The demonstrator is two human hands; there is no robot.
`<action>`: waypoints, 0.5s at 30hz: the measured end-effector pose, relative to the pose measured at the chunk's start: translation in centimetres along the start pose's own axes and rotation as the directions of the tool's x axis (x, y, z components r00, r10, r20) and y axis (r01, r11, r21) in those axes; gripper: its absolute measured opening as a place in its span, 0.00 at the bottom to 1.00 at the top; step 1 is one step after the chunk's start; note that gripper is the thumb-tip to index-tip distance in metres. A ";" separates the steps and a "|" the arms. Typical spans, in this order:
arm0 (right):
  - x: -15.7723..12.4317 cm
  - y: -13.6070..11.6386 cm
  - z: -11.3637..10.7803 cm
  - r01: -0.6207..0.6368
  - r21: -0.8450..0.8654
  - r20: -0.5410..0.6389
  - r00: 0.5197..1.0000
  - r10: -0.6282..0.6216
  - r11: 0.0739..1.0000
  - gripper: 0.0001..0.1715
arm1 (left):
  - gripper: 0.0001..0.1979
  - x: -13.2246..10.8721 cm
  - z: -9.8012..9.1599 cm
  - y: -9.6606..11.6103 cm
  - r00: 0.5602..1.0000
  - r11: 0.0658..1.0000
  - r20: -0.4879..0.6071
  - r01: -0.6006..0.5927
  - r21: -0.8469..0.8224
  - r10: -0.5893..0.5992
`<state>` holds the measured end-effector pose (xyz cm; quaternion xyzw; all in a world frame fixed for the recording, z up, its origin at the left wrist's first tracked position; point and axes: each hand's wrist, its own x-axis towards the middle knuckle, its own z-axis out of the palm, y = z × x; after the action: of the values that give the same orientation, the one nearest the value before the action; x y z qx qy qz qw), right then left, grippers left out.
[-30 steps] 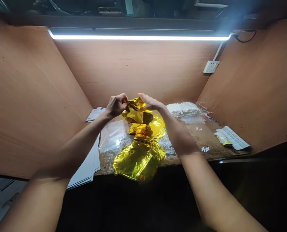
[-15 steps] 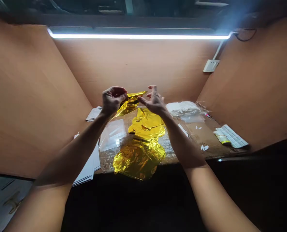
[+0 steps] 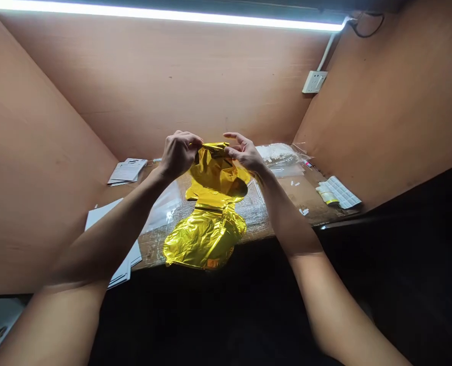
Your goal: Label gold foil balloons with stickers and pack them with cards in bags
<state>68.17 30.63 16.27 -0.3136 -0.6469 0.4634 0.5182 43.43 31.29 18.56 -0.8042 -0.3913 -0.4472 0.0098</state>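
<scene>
My left hand [image 3: 179, 151] is closed in a pinch on the upper left edge of a shiny gold foil balloon [image 3: 215, 172], flat and uninflated. At its upper right edge, my right hand [image 3: 246, 152] grips the foil between thumb and fingers, with the index finger stretched out. The held foil hangs down above the table, its top edge folded. Below it, more gold foil balloon material [image 3: 205, 239] with rounded lobes lies flat and reaches over the table's front edge. Where the held piece ends and the lying foil begins is hard to tell.
Clear plastic bags [image 3: 164, 206] lie left of the foil, near white cards [image 3: 127, 171] and a paper stack [image 3: 125, 272]. A bag of white pieces [image 3: 277, 153] lies at the back right. A label roll [image 3: 328, 195] and a white sheet [image 3: 344, 192] sit near the right wall.
The held foil has opened downward and hangs wider between my hands. My right hand has closed on its edge. The camera view has tilted down and turned.
</scene>
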 end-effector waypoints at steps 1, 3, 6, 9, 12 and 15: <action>-0.4 0.0 -0.5 -0.011 -0.011 -0.012 1.000 0.011 1.000 0.36 | 0.10 -0.1 0.5 0.7 0.999 0.998 0.014 -0.044 0.041 0.043; -0.8 0.2 -1.2 -0.003 -0.034 -0.056 0.998 0.001 0.999 0.35 | 0.09 -0.4 1.4 2.1 0.994 0.990 0.053 -0.096 0.100 0.091; -0.8 1.1 -1.9 0.049 -0.070 -0.084 0.995 -0.055 0.996 0.31 | 0.08 -0.3 2.8 2.9 0.992 0.985 0.110 -0.086 0.152 0.069; -0.7 1.8 -2.7 0.113 -0.225 -0.104 0.985 -0.139 0.968 0.26 | 0.06 0.6 3.8 2.8 0.981 0.981 0.187 -0.078 0.179 0.043; -1.4 0.9 -3.6 0.165 -0.575 -0.125 0.950 -0.286 0.801 0.24 | 0.06 1.6 3.9 3.2 0.969 0.969 0.242 -0.112 0.221 0.057; -4.0 -1.1 -3.9 0.203 -0.854 0.018 0.932 -0.361 0.479 0.19 | 0.07 0.8 3.5 4.8 0.957 0.953 0.264 -0.183 0.240 0.118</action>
<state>73.01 27.77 15.89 -0.4502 -0.7867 -0.0268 0.4216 49.28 29.74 18.67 -0.8728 -0.3822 -0.2860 0.1015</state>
